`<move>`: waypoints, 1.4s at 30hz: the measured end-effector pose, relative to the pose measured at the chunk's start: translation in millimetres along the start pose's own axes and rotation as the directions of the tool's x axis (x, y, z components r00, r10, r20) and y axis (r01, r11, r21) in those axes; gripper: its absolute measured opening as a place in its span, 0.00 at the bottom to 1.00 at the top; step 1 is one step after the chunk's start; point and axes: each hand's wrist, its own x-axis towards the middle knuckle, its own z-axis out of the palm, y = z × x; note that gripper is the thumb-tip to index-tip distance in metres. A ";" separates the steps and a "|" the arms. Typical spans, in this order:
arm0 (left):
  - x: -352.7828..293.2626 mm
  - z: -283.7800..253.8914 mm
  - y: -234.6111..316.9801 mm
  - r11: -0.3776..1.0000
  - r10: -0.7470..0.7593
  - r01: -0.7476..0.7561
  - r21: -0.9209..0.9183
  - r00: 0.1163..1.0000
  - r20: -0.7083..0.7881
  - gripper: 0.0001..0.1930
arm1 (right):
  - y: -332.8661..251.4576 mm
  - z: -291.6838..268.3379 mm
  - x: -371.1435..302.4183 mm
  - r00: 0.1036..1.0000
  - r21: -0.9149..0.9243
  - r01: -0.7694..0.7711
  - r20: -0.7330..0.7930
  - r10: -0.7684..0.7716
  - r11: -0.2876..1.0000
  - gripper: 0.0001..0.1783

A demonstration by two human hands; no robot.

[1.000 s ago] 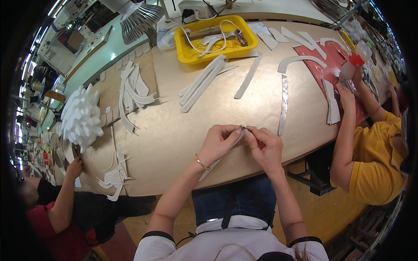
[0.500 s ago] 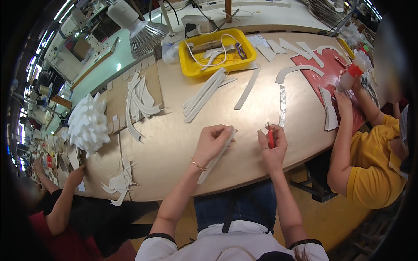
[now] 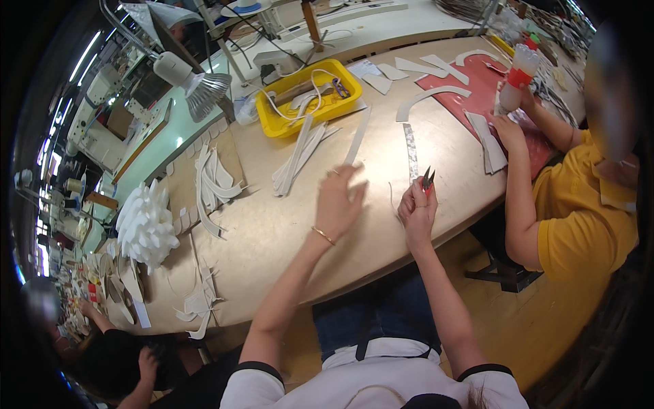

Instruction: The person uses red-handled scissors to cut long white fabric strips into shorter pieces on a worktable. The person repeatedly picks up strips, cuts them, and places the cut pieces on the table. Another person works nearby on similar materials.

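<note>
My left hand (image 3: 340, 199) is over the table with its fingers apart, slightly blurred. Its fingertips reach the lower end of a single pale strip (image 3: 358, 135); whether they touch it I cannot tell. To the left of that strip lies a small pile of similar strips (image 3: 297, 160). My right hand (image 3: 417, 217) is closed round small red-handled snips (image 3: 427, 180), whose dark pointed blades stick up past the fingers. A thin pale sliver (image 3: 392, 198) shows beside the right fingers. Just beyond them lies a patterned grey strip (image 3: 411, 151).
A yellow tray (image 3: 272, 128) with tools and cord stands at the back. Curved pale pieces (image 3: 216, 178) and a white foam-like bundle (image 3: 145, 225) are on the left. At the right, a co-worker's hands (image 3: 511, 129) hold a bottle (image 3: 519, 80) over a red sheet (image 3: 446, 102).
The strip my left hand held is no longer in it; that hand has opened and reached farther over the table. My right hand keeps the snips. The whole view has turned somewhat.
</note>
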 end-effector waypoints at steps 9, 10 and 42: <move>-17.9 42.1 11.0 0.962 0.274 -0.268 -0.060 0.936 0.222 0.10 | 0.6 -11.3 4.2 0.999 0.106 0.018 0.043 -0.023 0.994 0.09; -17.6 42.0 10.3 0.959 0.277 -0.257 -0.122 0.942 0.190 0.05 | 1.0 -10.8 5.7 0.998 0.129 0.025 0.046 -0.031 0.991 0.09; -75.5 -49.4 51.4 0.829 -0.159 0.327 -0.454 0.916 0.369 0.09 | -103.1 -36.9 -74.7 0.794 -0.624 -0.065 0.441 0.419 0.779 0.09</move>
